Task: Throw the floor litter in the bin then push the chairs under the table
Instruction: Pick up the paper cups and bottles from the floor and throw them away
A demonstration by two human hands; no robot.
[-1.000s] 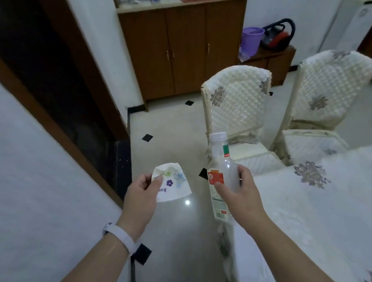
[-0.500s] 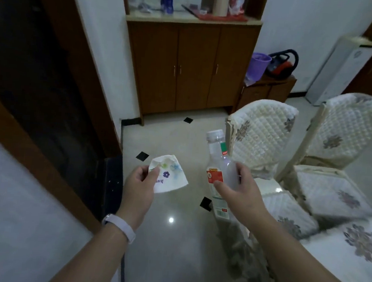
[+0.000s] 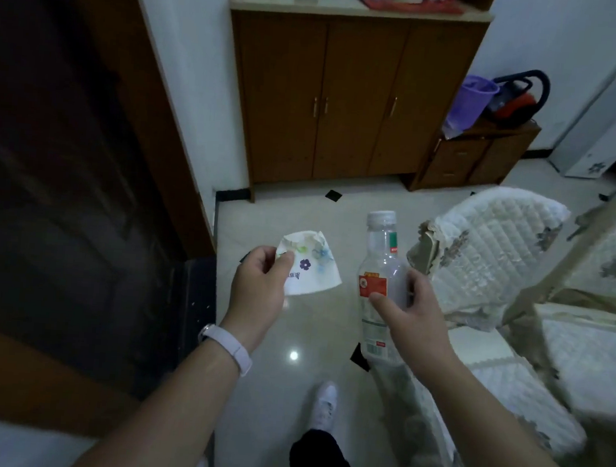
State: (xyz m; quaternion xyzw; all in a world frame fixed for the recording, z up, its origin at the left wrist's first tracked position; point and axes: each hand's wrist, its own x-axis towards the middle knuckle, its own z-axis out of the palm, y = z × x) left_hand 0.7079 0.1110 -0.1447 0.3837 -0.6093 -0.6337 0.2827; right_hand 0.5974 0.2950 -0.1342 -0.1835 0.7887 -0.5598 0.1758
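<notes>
My left hand point(image 3: 258, 288) pinches a crumpled white paper cup point(image 3: 311, 266) with a flower print, held out over the floor. My right hand point(image 3: 410, 315) grips an empty clear plastic bottle point(image 3: 381, 265) with a red label and white cap, upright. Two chairs in quilted cream covers stand to the right: the near one point(image 3: 489, 255) just past the bottle, the other point(image 3: 613, 264) at the frame's right edge. The table's cloth-covered corner point(image 3: 428, 419) shows under my right forearm. No bin is in sight.
A brown wooden cabinet point(image 3: 350, 104) stands ahead against the wall. A low side cabinet point(image 3: 478, 154) to its right carries a purple bucket point(image 3: 472, 98) and a red vacuum cleaner point(image 3: 516, 102). A dark doorway point(image 3: 65, 162) lies left. My white shoe point(image 3: 324, 404) steps on the glossy tile floor.
The view has swung left and forward along the floor; the cabinet is closer and the chairs have slid to the right. Both hands keep the same hold on the cup and the bottle.
</notes>
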